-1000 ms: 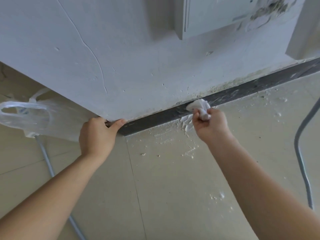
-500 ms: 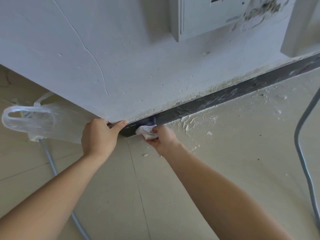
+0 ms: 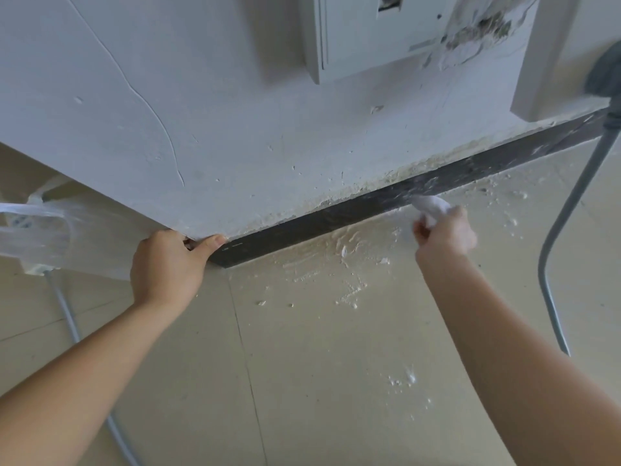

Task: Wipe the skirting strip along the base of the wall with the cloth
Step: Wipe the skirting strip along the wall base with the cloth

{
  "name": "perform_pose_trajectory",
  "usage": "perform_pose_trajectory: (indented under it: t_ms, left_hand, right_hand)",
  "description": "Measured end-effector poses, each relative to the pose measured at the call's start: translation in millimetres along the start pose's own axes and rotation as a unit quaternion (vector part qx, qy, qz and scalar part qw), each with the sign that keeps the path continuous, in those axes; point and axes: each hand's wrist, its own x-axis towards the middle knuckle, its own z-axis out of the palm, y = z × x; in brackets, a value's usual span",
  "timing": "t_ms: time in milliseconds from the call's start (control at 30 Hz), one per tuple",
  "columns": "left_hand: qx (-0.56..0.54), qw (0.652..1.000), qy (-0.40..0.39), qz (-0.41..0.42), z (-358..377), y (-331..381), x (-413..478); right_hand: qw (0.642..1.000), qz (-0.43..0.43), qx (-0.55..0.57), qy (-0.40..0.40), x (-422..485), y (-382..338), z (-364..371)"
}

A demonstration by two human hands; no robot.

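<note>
Since half a second ago the right hand has slid from the corner along the dark skirting strip, gripping the white cloth against it; the left hand grips the wall corner, thumb extended

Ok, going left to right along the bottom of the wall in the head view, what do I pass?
Plastic bag → left hand holding the wall corner → clean dark stretch of skirting strip → right hand gripping the cloth → grey conduit.
</note>
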Motion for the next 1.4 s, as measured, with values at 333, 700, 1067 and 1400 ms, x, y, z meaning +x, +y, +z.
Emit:
perform_pose_trajectory:
  t_ms: [333, 700, 1067, 1400]
  left_hand:
    - [0.004, 1.000, -0.001, -0.008, -0.9, 0.7, -0.1]
    - [-0.014, 1.000, 0.006, -0.026, 4.4, 4.3, -5.2]
    - [0.000, 0.999, -0.011, -0.050, -0.1, 7.3, -5.4]
    - [-0.028, 0.992, -0.064, -0.105, -1.2, 18.1, -14.5]
  right_hand:
    - [0.946, 0.107, -0.233, -0.197, -10.0, 75.2, 41.2]
    - [0.997, 0.001, 0.057, -0.045, -3.5, -16.7, 1.4]
    - [0.987, 0.030, -0.086, -0.136, 0.6, -20.0, 17.6]
    - [0.954, 0.149, -0.164, -0.201, -28.6, 52.4, 36.3]
